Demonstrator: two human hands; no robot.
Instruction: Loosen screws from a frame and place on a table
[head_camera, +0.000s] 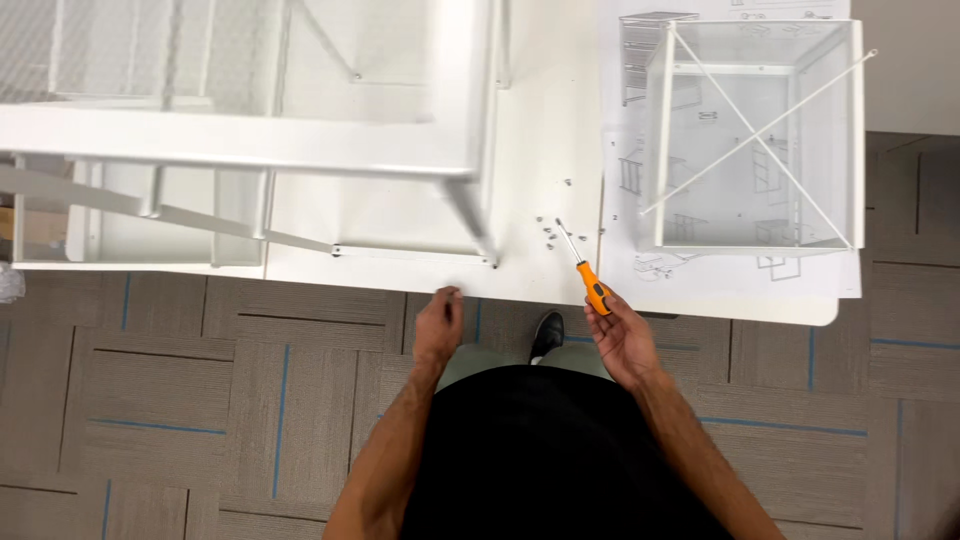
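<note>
**Q:** Nearest the camera?
**A:** Black shirt (560, 460), both forearms reaching forward over grey carpet tiles (180, 400). One black shoe (547, 335) shows under the bench edge.

**Q:** Right hand?
**A:** Right hand (622, 338) grasps the orange handle of a screwdriver (588, 277), palm up, fingers loosely curled round it. Shaft points up-left, tip resting on the white bench (540, 160) beside a scatter of small screws (548, 232).

**Q:** Left hand?
**A:** Left hand (438, 325) holds nothing, fingers curled, knuckles touching the bench's front edge, just below the corner of the white metal frame (300, 140).

**Q:** That frame?
**A:** Big, white, lies on its side across the left of the bench, mesh panel at its far left, thin legs ending near the bench front.

**Q:** Anything else?
**A:** White wire-mesh basket (755, 140) with crossed diagonal rods sits on the right, on top of printed instruction sheets (640, 270). Basket and screwdriver near each other, not touching.
</note>
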